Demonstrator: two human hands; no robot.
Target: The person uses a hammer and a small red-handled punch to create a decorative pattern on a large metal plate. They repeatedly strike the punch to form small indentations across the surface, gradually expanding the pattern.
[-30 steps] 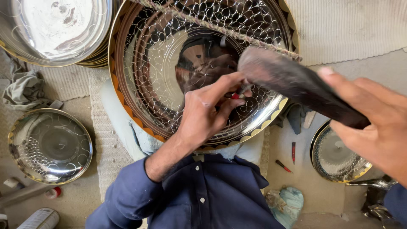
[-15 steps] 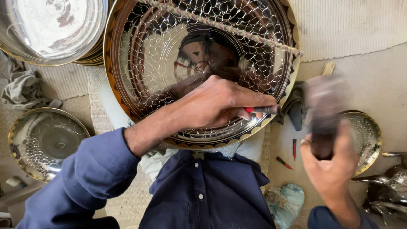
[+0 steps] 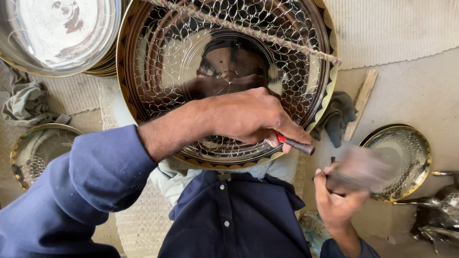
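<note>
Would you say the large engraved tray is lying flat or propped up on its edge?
Propped up: the large engraved tray faces the camera, its lower rim resting on the person's lap.

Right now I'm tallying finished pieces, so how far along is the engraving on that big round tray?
Done: a scale-like line pattern already covers most of the big tray, with a gold zigzag rim. In hand: the left hand holds a red-and-black pointed tool at the tray's lower edge; the right hand grips a blurred, hammer-like object. Left: the centre disc looks plain, though reflections make that uncertain.
</note>
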